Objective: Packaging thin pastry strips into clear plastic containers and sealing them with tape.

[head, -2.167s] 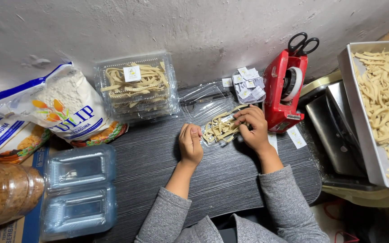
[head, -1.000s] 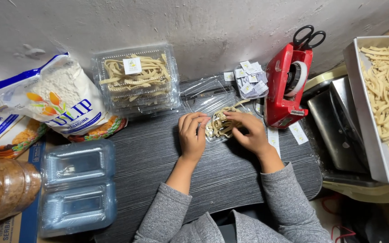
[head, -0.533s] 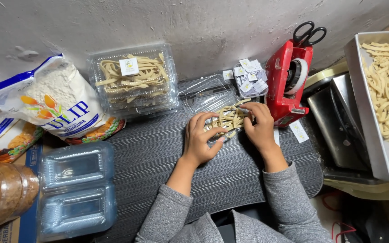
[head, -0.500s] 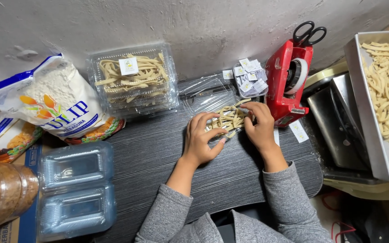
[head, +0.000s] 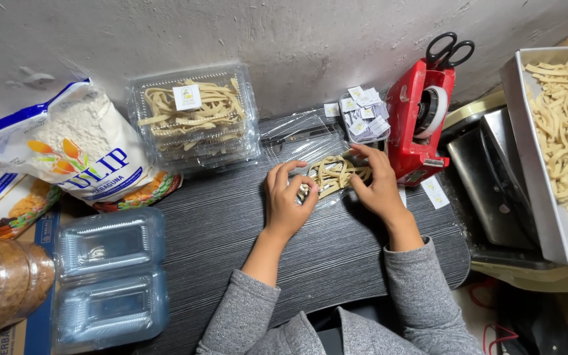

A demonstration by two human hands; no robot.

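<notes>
A flour bag point(head: 80, 151) and empty clear boxes point(head: 110, 279) lie at the left, a filled box point(head: 195, 118) behind. Mid-table point(head: 231, 223), the left hand point(head: 287, 200) and right hand point(head: 379, 187), fingers curled, both press on the noodle box point(head: 333, 177). Right: red tape dispenser point(head: 419, 121), noodle tray point(head: 527, 131)

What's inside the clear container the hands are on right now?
Pale dough strips lie inside the open clear container, between the left hand and right hand. The fingers cover both ends of the pile; how full it is cannot be seen.
</notes>
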